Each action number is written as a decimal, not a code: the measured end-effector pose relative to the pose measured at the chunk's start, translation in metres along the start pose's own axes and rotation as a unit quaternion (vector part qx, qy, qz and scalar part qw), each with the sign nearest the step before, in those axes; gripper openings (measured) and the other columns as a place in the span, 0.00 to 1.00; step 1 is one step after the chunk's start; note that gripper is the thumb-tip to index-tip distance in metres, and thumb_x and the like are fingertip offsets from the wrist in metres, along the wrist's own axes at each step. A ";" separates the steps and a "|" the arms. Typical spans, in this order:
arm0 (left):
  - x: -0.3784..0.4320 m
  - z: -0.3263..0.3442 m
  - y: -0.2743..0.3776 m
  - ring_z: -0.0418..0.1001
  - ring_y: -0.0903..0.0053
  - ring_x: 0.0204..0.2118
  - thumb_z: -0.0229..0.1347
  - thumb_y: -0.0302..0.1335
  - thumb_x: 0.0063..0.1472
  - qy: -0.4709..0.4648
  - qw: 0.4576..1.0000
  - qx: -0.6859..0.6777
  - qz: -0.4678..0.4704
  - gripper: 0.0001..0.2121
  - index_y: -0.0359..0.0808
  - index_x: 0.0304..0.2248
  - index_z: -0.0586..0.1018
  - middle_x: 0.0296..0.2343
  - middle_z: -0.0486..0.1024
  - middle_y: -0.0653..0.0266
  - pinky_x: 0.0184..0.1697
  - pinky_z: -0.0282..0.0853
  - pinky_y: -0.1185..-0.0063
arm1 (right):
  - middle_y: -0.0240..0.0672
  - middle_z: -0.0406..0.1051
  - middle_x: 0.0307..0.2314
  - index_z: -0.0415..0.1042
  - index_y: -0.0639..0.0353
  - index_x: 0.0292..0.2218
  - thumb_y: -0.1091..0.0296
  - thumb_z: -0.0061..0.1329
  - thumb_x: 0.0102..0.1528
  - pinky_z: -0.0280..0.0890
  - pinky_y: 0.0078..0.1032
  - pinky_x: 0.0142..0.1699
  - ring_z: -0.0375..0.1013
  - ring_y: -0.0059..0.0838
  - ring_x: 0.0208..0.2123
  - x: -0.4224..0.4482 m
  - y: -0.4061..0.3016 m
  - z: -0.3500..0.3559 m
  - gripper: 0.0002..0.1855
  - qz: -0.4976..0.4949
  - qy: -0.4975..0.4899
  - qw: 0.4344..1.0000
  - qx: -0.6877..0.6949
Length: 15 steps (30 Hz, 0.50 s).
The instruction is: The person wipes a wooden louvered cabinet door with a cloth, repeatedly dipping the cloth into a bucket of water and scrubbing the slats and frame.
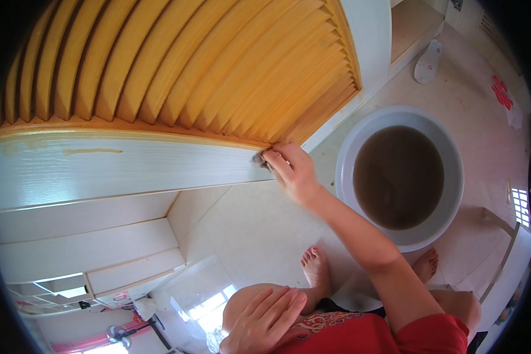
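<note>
My right hand (294, 172) pinches a small grey rag (261, 160) against the lower corner of a cabinet door's white wood-grain frame (181, 158). Its knuckles sit beside the edge of the door's orange-yellow louvred panel (203, 75). On the same frame, farther left, is a yellowish-brown streak (93, 151). Flat over my bent left knee (239, 301) lies my left hand (270, 316), fingers extended and holding nothing. To the right of my right forearm stands a round white basin (453, 177) of murky brown water (398, 177).
My bare feet (315, 265) are on the pale tiled floor (248, 221). A white slipper (428, 62) and a red item (502, 92) lie beyond the basin. White furniture (88, 234) with shelves is at lower left; a white piece (504, 270) stands close on my right.
</note>
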<state>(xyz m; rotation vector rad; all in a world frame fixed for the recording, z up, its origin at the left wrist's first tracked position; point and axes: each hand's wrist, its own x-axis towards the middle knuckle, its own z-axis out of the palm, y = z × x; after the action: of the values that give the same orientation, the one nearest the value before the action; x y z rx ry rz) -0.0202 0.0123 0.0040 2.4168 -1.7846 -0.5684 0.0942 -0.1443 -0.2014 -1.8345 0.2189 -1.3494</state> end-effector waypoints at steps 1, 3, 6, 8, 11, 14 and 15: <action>0.000 0.000 -0.001 0.67 0.61 0.42 0.58 0.34 0.41 0.000 1.000 -0.002 0.002 0.30 0.29 0.45 0.66 0.38 0.68 0.51 0.47 0.61 0.68 | 0.35 0.64 0.23 0.67 0.59 0.27 0.79 0.50 0.35 0.62 0.26 0.25 0.65 0.31 0.23 -0.010 0.010 -0.001 0.12 -0.019 -0.009 1.000 -0.014; 0.001 0.000 -0.001 0.67 0.61 0.42 0.58 0.34 0.41 0.001 1.000 -0.004 0.005 0.30 0.29 0.45 0.66 0.39 0.68 0.51 0.47 0.61 0.69 | 0.35 0.65 0.24 0.67 0.59 0.25 0.77 0.49 0.36 0.63 0.27 0.27 0.66 0.32 0.25 -0.042 0.037 -0.003 0.09 0.022 -0.066 0.991 -0.111; -0.003 0.001 -0.001 0.68 0.61 0.41 0.58 0.33 0.41 0.016 1.000 -0.008 0.011 0.29 0.29 0.45 0.66 0.38 0.69 0.51 0.46 0.61 0.69 | 0.36 0.65 0.24 0.68 0.60 0.24 0.78 0.48 0.36 0.64 0.28 0.29 0.67 0.34 0.27 -0.050 0.035 -0.010 0.08 0.105 -0.185 0.959 -0.185; -0.001 0.000 -0.003 0.68 0.61 0.41 0.58 0.33 0.42 0.001 1.000 -0.017 -0.014 0.29 0.29 0.44 0.67 0.37 0.69 0.51 0.46 0.62 0.69 | 0.38 0.66 0.25 0.69 0.60 0.25 0.79 0.48 0.37 0.65 0.28 0.30 0.68 0.35 0.27 -0.039 0.023 -0.015 0.09 0.130 -0.243 0.941 -0.195; 0.001 -0.004 -0.004 0.68 0.61 0.40 0.57 0.33 0.42 0.010 1.000 -0.013 -0.017 0.28 0.29 0.44 0.68 0.37 0.70 0.51 0.45 0.62 0.69 | 0.39 0.68 0.25 0.71 0.61 0.29 0.80 0.47 0.39 0.65 0.25 0.29 0.69 0.33 0.26 -0.009 0.001 -0.017 0.11 0.190 -0.265 0.941 -0.090; 0.001 -0.004 -0.005 0.69 0.62 0.40 0.57 0.32 0.42 0.031 0.999 -0.010 -0.010 0.27 0.29 0.43 0.68 0.37 0.70 0.52 0.45 0.62 0.70 | 0.38 0.70 0.24 0.71 0.64 0.33 0.82 0.44 0.41 0.65 0.21 0.29 0.70 0.28 0.24 0.010 0.011 -0.029 0.14 0.387 -0.279 0.847 0.232; 0.002 -0.002 -0.004 0.69 0.62 0.40 0.57 0.32 0.42 0.038 0.999 -0.015 -0.005 0.27 0.29 0.43 0.68 0.37 0.70 0.52 0.45 0.62 0.70 | 0.37 0.71 0.24 0.71 0.65 0.35 0.83 0.44 0.41 0.65 0.20 0.29 0.71 0.26 0.24 0.015 0.026 -0.044 0.15 0.443 -0.294 0.772 0.350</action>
<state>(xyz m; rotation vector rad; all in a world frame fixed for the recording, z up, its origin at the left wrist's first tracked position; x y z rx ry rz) -0.0152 0.0113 0.0046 2.3954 -1.7231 -0.4943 0.0711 -0.1923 -0.2055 -1.1375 0.1708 -0.0990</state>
